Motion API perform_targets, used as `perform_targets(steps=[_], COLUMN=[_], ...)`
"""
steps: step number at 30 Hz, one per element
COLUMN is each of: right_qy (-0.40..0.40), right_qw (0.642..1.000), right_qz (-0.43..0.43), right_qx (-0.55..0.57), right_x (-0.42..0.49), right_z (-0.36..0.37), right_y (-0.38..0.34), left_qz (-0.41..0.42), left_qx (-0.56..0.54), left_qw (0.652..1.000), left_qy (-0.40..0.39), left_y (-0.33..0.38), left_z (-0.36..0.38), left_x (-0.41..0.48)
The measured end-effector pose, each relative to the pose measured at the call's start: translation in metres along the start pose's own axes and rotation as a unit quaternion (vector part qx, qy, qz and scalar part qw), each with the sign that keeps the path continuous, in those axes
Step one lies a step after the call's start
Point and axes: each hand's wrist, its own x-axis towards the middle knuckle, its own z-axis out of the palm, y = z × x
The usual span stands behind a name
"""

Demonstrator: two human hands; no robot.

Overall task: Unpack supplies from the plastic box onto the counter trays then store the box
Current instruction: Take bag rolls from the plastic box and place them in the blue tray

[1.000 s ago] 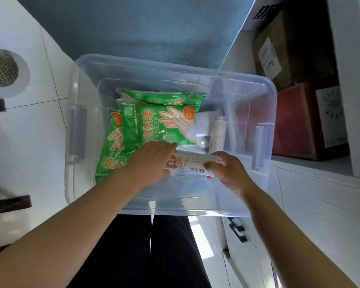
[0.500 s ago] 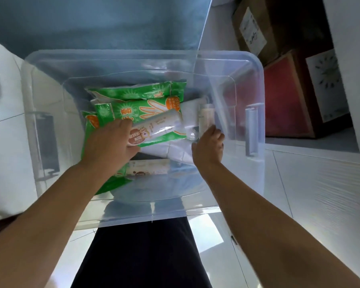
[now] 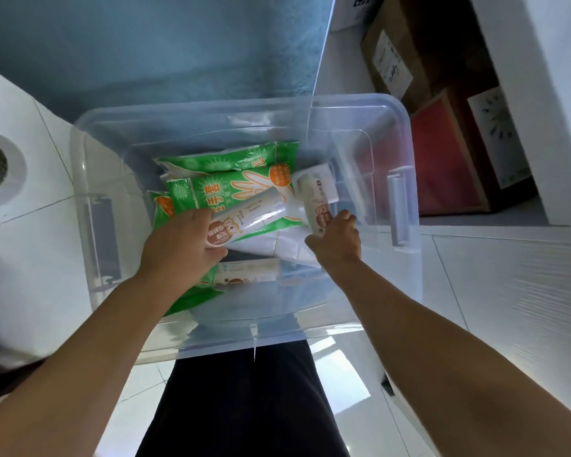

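Inside the clear plastic box (image 3: 360, 103), green glove packets (image 3: 211, 192) are lying at the left. The left hand (image 3: 182, 245) is gripping a white roll (image 3: 248, 214) — fingers wrapped around its end. The right hand (image 3: 337, 240) is closing around a second roll (image 3: 315, 201) — just beside the first.

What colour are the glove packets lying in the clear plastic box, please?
Bright green with white and orange print; the glove packets in the plastic box show clearly in the head view.
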Motion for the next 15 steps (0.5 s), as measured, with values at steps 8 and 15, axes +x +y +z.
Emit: perform_targets(steps=[8,15], right_qy=[0.094,0.226], right_qw=[0.994,0.97], right_qz=[-0.055,-0.088], right_qx=[0.027,0.022], right_x=[-0.082,-0.185], right_z=[-0.091,-0.174], right_y=[-0.01,0.001], left_qz=[0.012,0.053], left_qx=[-0.019,-0.027], left_qw=[1.0,0.997], left_qy=[0.016,0.043], left_y=[0.014,0.048], left_z=[-0.069,-0.143], left_x=[-0.027,-0.055])
